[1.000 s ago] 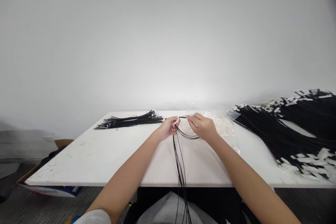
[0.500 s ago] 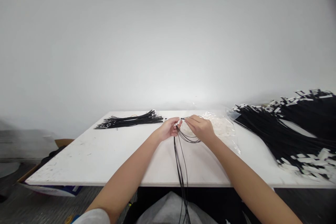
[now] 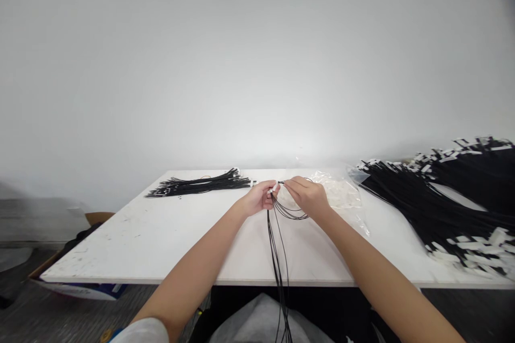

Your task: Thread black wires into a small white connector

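My left hand (image 3: 260, 198) pinches a small white connector (image 3: 275, 187) between thumb and fingers. Thin black wires (image 3: 277, 262) run from it, some looping to the right and others hanging down over the table's front edge toward my lap. Close on its right, my right hand (image 3: 306, 194) is closed, with its fingertips on the end of a black wire (image 3: 281, 182) at the connector. Whether that wire's tip sits inside the connector cannot be made out.
A bundle of black wires (image 3: 201, 184) lies at the back left of the white table (image 3: 161, 246). Behind my right hand is a clear plastic bag (image 3: 341, 193) of whitish pieces. Large heaps of black cables with white connectors (image 3: 434, 209) cover the right side. A box (image 3: 80, 290) stands below, left.
Hardly anything differs. Both hands stay at the same spot, with only a slight shift of the fingers and the connector.
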`<action>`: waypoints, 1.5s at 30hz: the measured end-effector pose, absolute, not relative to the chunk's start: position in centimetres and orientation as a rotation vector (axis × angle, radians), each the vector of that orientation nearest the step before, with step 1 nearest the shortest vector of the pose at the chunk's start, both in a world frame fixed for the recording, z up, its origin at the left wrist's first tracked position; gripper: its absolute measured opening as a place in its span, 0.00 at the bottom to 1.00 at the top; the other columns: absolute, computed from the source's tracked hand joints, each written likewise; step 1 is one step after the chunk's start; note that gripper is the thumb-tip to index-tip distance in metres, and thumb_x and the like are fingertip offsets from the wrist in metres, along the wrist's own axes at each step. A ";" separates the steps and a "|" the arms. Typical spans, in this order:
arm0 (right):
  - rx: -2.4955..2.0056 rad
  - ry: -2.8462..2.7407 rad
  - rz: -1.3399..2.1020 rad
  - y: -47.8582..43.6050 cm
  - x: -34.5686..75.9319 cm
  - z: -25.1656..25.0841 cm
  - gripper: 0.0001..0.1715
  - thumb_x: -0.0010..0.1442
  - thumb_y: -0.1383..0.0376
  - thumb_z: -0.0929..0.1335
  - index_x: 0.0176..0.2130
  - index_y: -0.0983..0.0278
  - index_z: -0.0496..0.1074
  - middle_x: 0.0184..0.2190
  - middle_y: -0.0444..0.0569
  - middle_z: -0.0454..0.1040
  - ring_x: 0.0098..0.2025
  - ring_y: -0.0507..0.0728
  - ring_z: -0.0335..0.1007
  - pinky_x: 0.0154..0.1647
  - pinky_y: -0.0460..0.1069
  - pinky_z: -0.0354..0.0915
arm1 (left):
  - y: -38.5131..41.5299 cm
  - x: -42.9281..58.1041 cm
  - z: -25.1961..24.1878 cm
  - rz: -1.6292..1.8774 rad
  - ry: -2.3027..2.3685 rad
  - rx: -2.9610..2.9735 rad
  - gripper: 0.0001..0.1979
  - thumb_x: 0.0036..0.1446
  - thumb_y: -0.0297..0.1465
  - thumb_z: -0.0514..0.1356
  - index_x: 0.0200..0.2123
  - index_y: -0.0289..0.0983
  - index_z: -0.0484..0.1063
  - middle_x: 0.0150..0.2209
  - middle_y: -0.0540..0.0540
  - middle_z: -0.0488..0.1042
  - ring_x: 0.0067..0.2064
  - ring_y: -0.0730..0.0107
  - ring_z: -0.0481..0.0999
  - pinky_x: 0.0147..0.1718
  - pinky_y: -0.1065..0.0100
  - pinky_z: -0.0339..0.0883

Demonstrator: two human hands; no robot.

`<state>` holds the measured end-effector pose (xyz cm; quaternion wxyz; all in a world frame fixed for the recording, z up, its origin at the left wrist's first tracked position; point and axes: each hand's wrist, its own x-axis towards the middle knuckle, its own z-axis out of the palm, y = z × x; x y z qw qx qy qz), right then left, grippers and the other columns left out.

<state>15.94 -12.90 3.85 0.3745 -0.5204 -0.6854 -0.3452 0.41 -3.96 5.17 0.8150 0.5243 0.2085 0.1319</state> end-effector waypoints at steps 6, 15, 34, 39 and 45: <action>-1.332 -1.761 -0.886 -12.8 16.0 3.7 0.16 0.63 0.65 0.58 0.32 0.60 0.73 0.23 0.44 0.70 0.27 0.47 0.62 0.25 0.43 0.50 | -4.0 0.4 5.1 0.282 0.454 1.095 0.11 0.50 0.37 0.55 0.24 0.35 0.59 0.21 0.55 0.48 0.18 0.83 0.48 0.14 0.78 0.40; -1.329 -1.739 -1.008 -12.5 15.9 3.5 0.13 0.61 0.67 0.60 0.30 0.61 0.71 0.23 0.44 0.68 0.26 0.48 0.60 0.27 0.45 0.49 | -3.8 0.5 5.1 0.289 0.452 1.097 0.12 0.50 0.36 0.55 0.23 0.35 0.59 0.20 0.55 0.48 0.18 0.83 0.48 0.14 0.77 0.39; -0.937 -2.150 -0.754 -13.0 14.9 3.8 0.08 0.57 0.68 0.63 0.36 0.59 0.70 0.27 0.44 0.70 0.32 0.51 0.60 0.36 0.50 0.55 | -2.9 0.5 4.6 0.406 0.505 1.089 0.09 0.47 0.34 0.56 0.24 0.35 0.60 0.21 0.55 0.50 0.17 0.84 0.49 0.15 0.77 0.43; -0.954 -1.748 -0.266 -13.4 15.3 4.6 0.06 0.57 0.65 0.65 0.34 0.60 0.72 0.28 0.46 0.73 0.31 0.51 0.66 0.36 0.50 0.62 | -2.8 0.5 4.7 0.390 0.495 1.076 0.09 0.48 0.35 0.56 0.24 0.35 0.60 0.21 0.55 0.50 0.16 0.84 0.50 0.14 0.78 0.40; -0.856 -0.854 0.239 -13.0 16.4 5.9 0.11 0.52 0.59 0.68 0.25 0.64 0.70 0.25 0.45 0.70 0.33 0.52 0.68 0.35 0.49 0.66 | -2.6 0.5 4.5 0.397 0.544 1.076 0.10 0.48 0.35 0.56 0.25 0.35 0.60 0.21 0.55 0.49 0.16 0.85 0.49 0.14 0.78 0.40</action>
